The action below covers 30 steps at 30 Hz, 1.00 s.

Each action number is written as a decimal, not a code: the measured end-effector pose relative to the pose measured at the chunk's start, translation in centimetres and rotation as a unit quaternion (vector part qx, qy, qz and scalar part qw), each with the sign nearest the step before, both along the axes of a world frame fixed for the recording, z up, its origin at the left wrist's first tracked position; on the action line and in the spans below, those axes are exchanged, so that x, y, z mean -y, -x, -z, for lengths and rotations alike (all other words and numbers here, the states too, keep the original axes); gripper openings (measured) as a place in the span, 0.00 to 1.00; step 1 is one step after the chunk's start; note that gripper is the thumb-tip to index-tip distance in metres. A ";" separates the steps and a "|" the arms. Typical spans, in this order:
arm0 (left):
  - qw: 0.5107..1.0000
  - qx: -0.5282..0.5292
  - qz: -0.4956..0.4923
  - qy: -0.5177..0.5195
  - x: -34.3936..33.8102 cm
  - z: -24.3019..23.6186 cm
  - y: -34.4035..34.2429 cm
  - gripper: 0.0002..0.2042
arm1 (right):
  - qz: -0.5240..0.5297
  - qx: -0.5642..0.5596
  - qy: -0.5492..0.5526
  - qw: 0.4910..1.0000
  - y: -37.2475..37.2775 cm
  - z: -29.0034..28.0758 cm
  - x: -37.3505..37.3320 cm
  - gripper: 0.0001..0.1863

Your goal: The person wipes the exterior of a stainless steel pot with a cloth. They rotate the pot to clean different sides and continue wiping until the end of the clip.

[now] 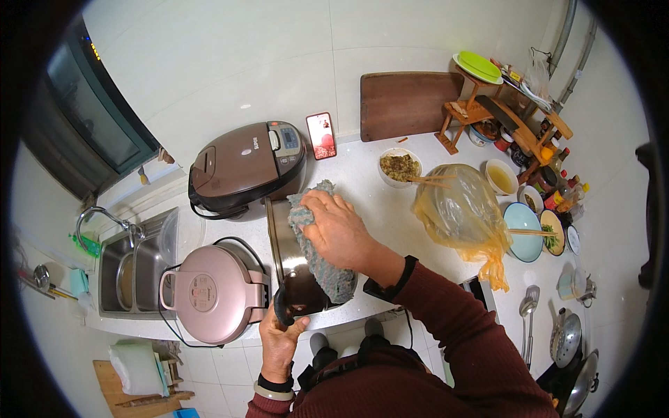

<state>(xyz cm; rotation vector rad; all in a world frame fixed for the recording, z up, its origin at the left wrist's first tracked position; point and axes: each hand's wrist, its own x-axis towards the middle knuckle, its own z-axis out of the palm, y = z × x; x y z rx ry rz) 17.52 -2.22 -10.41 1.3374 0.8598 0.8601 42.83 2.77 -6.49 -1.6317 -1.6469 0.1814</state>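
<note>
My right hand (338,233) is closed on a grey-green cloth (324,268), which hangs down over a shiny metal-edged thing (282,240) with a dark, glossy lower part (306,289). The cloth hides much of it, so I cannot tell its kind. At its lower left, a curved black handle (281,306) sticks out. My left hand (280,341) grips this handle near the counter's front edge, with the thumb pointing right.
Left of my hands are a pink round electric griddle (205,294), a brown rice cooker (244,164) and a double sink (132,272). A phone (321,136) leans on the wall. To the right are a food bowl (399,167), a yellowish plastic bag (460,209) and a light-blue bowl (523,240).
</note>
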 end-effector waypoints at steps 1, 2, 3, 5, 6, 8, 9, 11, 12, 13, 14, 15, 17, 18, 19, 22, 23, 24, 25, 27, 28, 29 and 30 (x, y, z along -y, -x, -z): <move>1.000 -0.010 0.007 -0.003 0.0 0.5 0.0 0.29 | -0.001 -0.003 0.002 1.000 -0.2 0.0 -0.1 0.25; 1.000 -0.005 0.002 -0.022 0.2 1.0 -0.2 0.25 | 0.001 -0.008 0.013 1.000 -0.3 0.0 -0.1 0.25; 1.000 -0.022 0.007 -0.020 0.3 1.5 -0.2 0.23 | 0.003 -0.014 0.013 1.000 -0.4 0.1 -0.2 0.25; 0.998 -0.059 0.013 -0.020 0.5 2.3 0.0 0.19 | 0.008 -0.022 0.026 0.999 -0.5 0.2 -0.3 0.25; 0.998 -0.030 -0.017 -0.058 0.9 2.9 -0.5 0.13 | 0.008 -0.026 0.016 1.000 -0.5 0.2 -0.4 0.25; 0.991 -0.047 -0.056 -0.112 0.9 3.7 -0.8 0.10 | 0.019 -0.013 0.025 0.999 -0.5 0.2 -0.7 0.24; 0.984 -0.062 -0.079 -0.146 0.8 4.0 -0.9 0.09 | 0.025 -0.009 0.032 0.999 -0.5 0.2 -0.8 0.23; 0.976 -0.061 -0.105 -0.180 0.7 4.2 -1.3 0.08 | 0.027 -0.001 0.016 1.000 -0.4 0.0 -1.0 0.24; 0.972 -0.065 -0.108 -0.198 0.4 4.1 -1.5 0.08 | 0.031 -0.003 0.018 0.999 -0.2 -0.1 -0.8 0.25; 0.968 -0.069 -0.110 -0.216 0.1 3.8 -1.8 0.08 | 0.030 0.039 -0.003 0.999 0.1 -0.2 -0.5 0.25; 0.972 -0.068 -0.106 -0.199 -0.1 3.3 -1.9 0.08 | 0.032 0.076 -0.015 0.997 0.6 -0.2 0.2 0.26; 0.976 -0.065 -0.104 -0.180 -0.2 2.7 -2.0 0.08 | 0.032 0.112 -0.038 0.992 1.3 -0.1 1.0 0.27; 0.981 -0.033 -0.122 -0.148 -0.1 1.6 -2.6 0.10 | -0.015 0.167 -0.086 0.982 3.0 0.5 3.4 0.33; 0.979 -0.057 -0.111 -0.158 0.0 0.9 -2.6 0.10 | -0.021 0.179 -0.074 0.981 4.0 1.1 4.9 0.33; 0.977 -0.085 -0.102 -0.169 -0.2 0.3 -2.6 0.10 | -0.034 0.187 -0.072 0.979 4.9 1.8 6.3 0.32; 0.968 -0.109 -0.112 -0.194 -0.7 -1.0 -3.1 0.10 | -0.023 0.259 -0.150 0.954 6.7 3.8 9.7 0.31; 0.969 -0.106 -0.108 -0.196 -1.0 -1.3 -3.2 0.09 | -0.041 0.252 -0.132 0.958 6.8 4.2 10.1 0.30; 0.969 -0.103 -0.104 -0.198 -1.1 -1.4 -3.4 0.09 | -0.046 0.245 -0.140 0.958 6.7 4.4 10.4 0.30; 0.969 -0.102 -0.103 -0.198 -1.2 -1.5 -3.5 0.09 | -0.033 0.230 -0.186 0.955 6.6 4.3 10.4 0.30; 0.968 -0.124 -0.091 -0.196 -1.3 -1.7 -3.5 0.10 | -0.047 0.183 -0.130 0.973 5.6 3.7 9.3 0.33; 0.967 -0.134 -0.087 -0.199 -1.4 -1.8 -3.5 0.10 | -0.049 0.156 -0.105 0.981 5.0 3.1 8.7 0.33; 0.965 -0.136 -0.084 -0.209 -1.4 -1.8 -3.5 0.10 | -0.055 0.132 -0.058 0.988 4.1 2.4 8.0 0.34; 0.962 -0.135 -0.080 -0.223 -1.5 -1.9 -3.4 0.10 | -0.046 0.092 -0.088 0.991 3.6 1.9 6.4 0.34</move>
